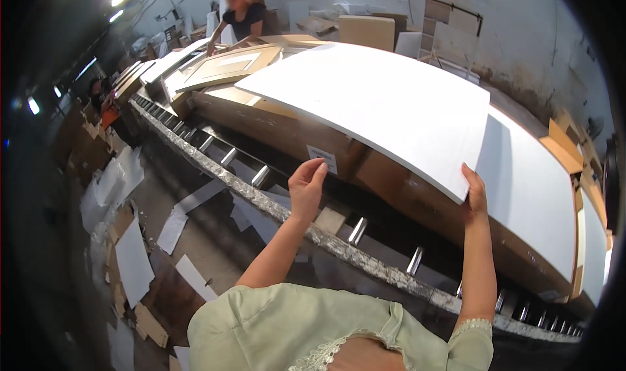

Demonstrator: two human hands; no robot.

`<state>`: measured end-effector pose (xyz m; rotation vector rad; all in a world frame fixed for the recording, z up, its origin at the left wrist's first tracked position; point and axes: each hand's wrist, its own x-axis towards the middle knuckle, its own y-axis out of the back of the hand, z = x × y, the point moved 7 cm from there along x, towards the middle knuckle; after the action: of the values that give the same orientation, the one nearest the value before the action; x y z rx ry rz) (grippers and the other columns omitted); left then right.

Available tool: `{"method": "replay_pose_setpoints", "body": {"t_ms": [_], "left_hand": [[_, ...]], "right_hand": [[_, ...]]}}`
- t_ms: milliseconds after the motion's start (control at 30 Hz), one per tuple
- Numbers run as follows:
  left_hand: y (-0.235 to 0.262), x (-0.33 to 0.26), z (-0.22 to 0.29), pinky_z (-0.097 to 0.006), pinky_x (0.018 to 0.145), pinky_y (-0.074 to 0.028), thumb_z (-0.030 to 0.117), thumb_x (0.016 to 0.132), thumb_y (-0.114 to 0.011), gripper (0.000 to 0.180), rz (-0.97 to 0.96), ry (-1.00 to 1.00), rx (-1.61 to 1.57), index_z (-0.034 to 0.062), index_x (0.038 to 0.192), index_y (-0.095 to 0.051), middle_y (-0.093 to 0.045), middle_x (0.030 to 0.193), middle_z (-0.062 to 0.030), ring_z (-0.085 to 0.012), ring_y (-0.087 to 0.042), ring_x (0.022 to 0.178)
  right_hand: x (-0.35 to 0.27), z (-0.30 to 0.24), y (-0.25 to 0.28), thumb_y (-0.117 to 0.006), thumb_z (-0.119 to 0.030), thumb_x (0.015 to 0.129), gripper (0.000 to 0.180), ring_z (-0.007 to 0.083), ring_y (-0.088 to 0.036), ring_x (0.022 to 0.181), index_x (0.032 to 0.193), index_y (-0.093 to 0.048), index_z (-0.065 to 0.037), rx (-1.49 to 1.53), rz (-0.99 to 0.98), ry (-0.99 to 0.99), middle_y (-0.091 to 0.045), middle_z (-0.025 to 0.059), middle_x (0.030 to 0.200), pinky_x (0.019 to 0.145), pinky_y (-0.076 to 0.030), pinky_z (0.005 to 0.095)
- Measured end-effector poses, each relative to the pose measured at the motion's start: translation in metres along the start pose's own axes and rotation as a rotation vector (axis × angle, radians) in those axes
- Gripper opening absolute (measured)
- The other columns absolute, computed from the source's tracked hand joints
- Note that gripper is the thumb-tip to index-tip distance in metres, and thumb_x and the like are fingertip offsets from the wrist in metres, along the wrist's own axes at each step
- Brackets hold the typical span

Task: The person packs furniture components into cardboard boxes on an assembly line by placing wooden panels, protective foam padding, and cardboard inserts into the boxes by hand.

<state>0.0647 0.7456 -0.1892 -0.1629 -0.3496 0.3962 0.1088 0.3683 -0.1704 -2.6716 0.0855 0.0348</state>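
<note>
A large white panel (378,97) lies slantwise over an open cardboard carton (280,120). My right hand (475,192) is closed on the panel's near right corner, its fingers against the edge and part of the hand under it. In front of the carton's side, my left hand (306,185) is raised with fingertips pressed together in a pinch; whether anything thin is between them cannot be made out. Just beyond those fingertips is a white printed label (322,158), apparently on the carton's side. Another white panel (528,195) lies to the right, partly covered by the first.
The carton rests on a roller conveyor (357,231) with a worn metal rail (261,205). Framed beige panels (228,68) lie farther left. A co-worker (244,19) leans over the line; another person (107,107) stands far left. Cardboard and white sheets (134,260) litter the floor.
</note>
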Motion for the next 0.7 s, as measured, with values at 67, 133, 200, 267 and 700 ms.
{"method": "replay_pose_setpoints", "body": {"t_ms": [67,133,200,267,700], "left_hand": [[0.001,0.019,-0.012,-0.020,0.076,-0.047,0.012,0.091,-0.064,0.024,-0.029,0.020,-0.065,0.0008,0.112,-0.063,-0.065,0.099,-0.0011,-0.0061,-0.058,0.089],[0.007,0.040,-0.023,-0.025,0.078,-0.050,0.019,0.093,-0.062,0.031,-0.074,0.127,-0.113,0.0012,0.119,-0.059,-0.065,0.100,-0.0038,-0.0112,-0.061,0.089],[0.016,0.064,-0.026,-0.026,0.076,-0.051,0.025,0.094,-0.061,0.037,-0.078,0.230,-0.201,0.0018,0.122,-0.055,-0.064,0.100,-0.0051,-0.0124,-0.061,0.088],[0.025,0.087,-0.031,-0.027,0.074,-0.052,0.030,0.094,-0.061,0.043,-0.105,0.331,-0.284,0.0024,0.125,-0.052,-0.062,0.100,-0.0064,-0.0136,-0.060,0.087],[0.044,0.122,-0.058,-0.031,0.063,-0.057,0.027,0.096,-0.055,0.038,-0.146,0.494,-0.495,0.0010,0.121,-0.043,-0.061,0.099,-0.0172,-0.0240,-0.067,0.081]], "right_hand": [[0.006,-0.005,-0.003,-0.061,-0.025,0.089,0.047,0.0227,-0.059,0.102,0.122,-0.050,0.006,-0.002,0.002,0.004,-0.059,0.0143,0.111,0.085,-0.049,0.0326],[0.016,-0.005,-0.010,-0.062,-0.026,0.088,0.045,0.0221,-0.060,0.101,0.119,-0.052,0.006,0.064,-0.016,-0.004,-0.060,0.0135,0.109,0.084,-0.050,0.0320],[0.014,-0.008,-0.029,-0.061,-0.027,0.088,0.046,0.0219,-0.060,0.100,0.119,-0.052,0.006,0.048,0.031,-0.005,-0.061,0.0133,0.109,0.083,-0.050,0.0319],[0.019,-0.005,-0.038,-0.060,-0.027,0.089,0.044,0.0222,-0.061,0.099,0.118,-0.053,0.005,-0.037,0.090,-0.007,-0.062,0.0129,0.108,0.082,-0.050,0.0320],[0.066,0.037,-0.093,-0.060,-0.025,0.087,0.048,0.0206,-0.062,0.092,0.120,-0.047,0.007,-0.226,0.083,-0.129,-0.060,0.0158,0.105,0.075,-0.054,0.0312]]}}
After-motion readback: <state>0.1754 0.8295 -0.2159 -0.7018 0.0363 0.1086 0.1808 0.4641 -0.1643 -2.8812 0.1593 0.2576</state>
